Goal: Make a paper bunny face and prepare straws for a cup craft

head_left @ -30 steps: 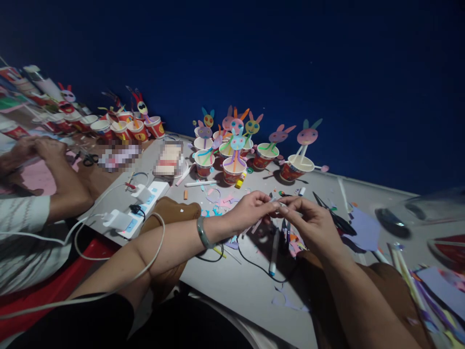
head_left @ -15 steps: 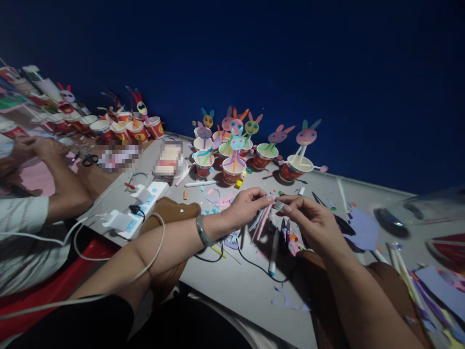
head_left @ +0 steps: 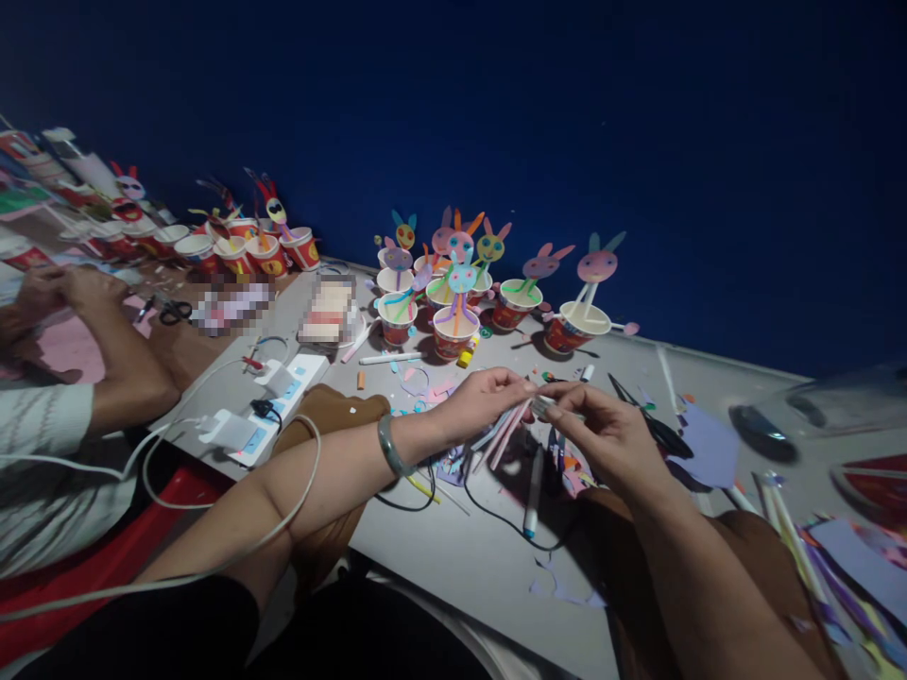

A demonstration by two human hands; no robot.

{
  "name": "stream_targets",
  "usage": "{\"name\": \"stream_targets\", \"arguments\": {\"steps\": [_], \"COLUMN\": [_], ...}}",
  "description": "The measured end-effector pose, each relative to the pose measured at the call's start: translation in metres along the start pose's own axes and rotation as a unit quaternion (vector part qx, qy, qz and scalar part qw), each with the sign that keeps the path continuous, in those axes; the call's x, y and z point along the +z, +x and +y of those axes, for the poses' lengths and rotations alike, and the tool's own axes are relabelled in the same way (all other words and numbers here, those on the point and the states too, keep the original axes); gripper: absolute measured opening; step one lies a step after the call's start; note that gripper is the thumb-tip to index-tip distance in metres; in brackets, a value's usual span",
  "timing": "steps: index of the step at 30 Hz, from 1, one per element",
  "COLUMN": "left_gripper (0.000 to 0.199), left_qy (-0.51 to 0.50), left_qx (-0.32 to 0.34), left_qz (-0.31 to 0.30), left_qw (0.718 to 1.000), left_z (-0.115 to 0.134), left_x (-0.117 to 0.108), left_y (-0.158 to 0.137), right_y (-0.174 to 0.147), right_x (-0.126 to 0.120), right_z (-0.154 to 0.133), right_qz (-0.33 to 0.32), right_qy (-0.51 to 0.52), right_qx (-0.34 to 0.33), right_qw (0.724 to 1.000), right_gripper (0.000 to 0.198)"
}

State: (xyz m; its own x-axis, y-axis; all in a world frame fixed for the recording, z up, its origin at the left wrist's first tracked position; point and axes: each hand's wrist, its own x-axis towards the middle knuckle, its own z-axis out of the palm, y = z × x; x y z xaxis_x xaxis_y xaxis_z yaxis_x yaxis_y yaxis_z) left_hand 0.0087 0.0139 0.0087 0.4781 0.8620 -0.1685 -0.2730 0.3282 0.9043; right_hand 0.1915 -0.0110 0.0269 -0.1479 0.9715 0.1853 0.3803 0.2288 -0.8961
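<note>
My left hand (head_left: 486, 401), with a green bangle (head_left: 393, 446) on its wrist, pinches a small bundle of pale pink and white strips (head_left: 506, 436). They hang down slantwise below my fingers. My right hand (head_left: 606, 430) meets it fingertip to fingertip, thumb and fingers closed on a small whitish piece (head_left: 544, 408) at the top of the bundle. What that piece is cannot be made out. Beneath the hands lie a white marker (head_left: 535, 496), coloured paper scraps (head_left: 453, 467) and a black cable (head_left: 496, 521).
Red paper cups (head_left: 457, 340) with paper rabbit faces stand along the blue wall. Scissors (head_left: 656, 430) lie right of my hands, near purple paper (head_left: 709, 444). A power strip (head_left: 280, 416) with white cords is at left; one cord crosses my left arm. Another person's arm (head_left: 120, 345) rests at far left.
The strips in my left hand have swung up to a flatter slant. My right fingers have shifted slightly down and left on the whitish piece. The surroundings look the same.
</note>
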Motion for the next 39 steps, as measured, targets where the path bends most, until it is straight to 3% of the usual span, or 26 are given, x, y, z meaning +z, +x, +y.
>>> {"name": "stream_targets", "arguments": {"steps": [5, 10, 15, 21, 31, 39], "left_gripper": [0.03, 0.015, 0.016, 0.019, 0.039, 0.037], "left_qy": [0.066, 0.096, 0.129, 0.11, 0.034, 0.046], "left_qx": [0.046, 0.042, 0.042, 0.014, -0.047, -0.059], "left_qz": [-0.002, 0.0, -0.008, -0.036, -0.024, -0.028], "left_qw": [0.997, 0.994, 0.991, 0.993, 0.998, 0.997], "left_z": [0.001, 0.007, 0.016, 0.023, 0.018, 0.022], "left_x": [-0.006, -0.008, -0.009, -0.01, -0.009, -0.011], "left_y": [-0.001, 0.0, -0.001, -0.003, -0.001, -0.001], "right_y": [-0.001, 0.0, 0.001, 0.006, 0.008, 0.009], "right_x": [0.001, -0.002, -0.008, -0.014, -0.012, -0.012], "right_z": [0.0, 0.002, 0.004, 0.015, 0.017, 0.014], "right_qz": [0.004, 0.002, -0.018, -0.001, -0.003, -0.02], "right_qy": [-0.014, -0.022, -0.034, -0.051, -0.045, -0.005], "right_qx": [-0.015, -0.014, -0.007, -0.004, 0.028, 0.051], "right_qw": [1.0, 1.0, 0.999, 0.999, 0.999, 0.998], "right_gripper": [0.041, 0.042, 0.04, 0.042, 0.05, 0.052]}}
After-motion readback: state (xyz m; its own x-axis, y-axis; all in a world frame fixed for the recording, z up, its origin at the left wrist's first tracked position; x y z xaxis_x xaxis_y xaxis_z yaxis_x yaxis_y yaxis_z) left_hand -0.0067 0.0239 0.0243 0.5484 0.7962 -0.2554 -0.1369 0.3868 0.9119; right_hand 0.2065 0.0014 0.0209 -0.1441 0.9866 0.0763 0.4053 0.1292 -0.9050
